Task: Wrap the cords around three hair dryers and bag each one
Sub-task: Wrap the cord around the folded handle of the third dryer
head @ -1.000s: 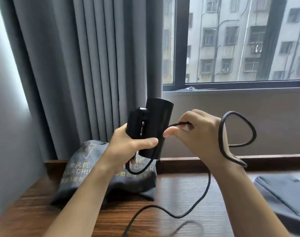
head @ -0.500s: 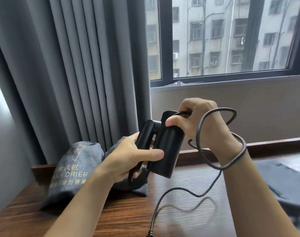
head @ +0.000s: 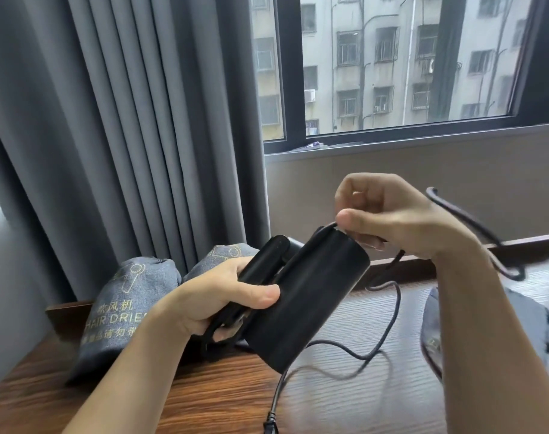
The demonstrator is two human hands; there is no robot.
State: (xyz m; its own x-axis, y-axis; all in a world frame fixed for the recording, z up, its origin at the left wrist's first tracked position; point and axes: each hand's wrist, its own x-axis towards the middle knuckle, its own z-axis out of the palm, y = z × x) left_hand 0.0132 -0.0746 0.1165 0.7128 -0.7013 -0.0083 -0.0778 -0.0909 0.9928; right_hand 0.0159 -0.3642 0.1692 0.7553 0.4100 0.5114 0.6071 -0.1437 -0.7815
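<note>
Hair dryer [head: 304, 296] held above table edge [head: 204, 389], folded handle gripped by L hand [head: 223, 296]. Cord [head: 389, 314] pinched by R hand [head: 401, 220] at barrel's far end; slack looped behind R wrist, rest trailing below on wood. Filled bags [head: 126, 308] just beyond L grip, flat bag [head: 498, 324] under R forearm.

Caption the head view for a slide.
Left hand grips folded black hair dryer; right hand pinches its cord.

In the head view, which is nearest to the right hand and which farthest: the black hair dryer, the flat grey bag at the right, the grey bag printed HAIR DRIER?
From the right hand:
1. Black hair dryer, just below its fingers, held by the left hand.
2. Flat grey bag, lower right on the table.
3. Printed grey bag, far left by the curtain.
</note>
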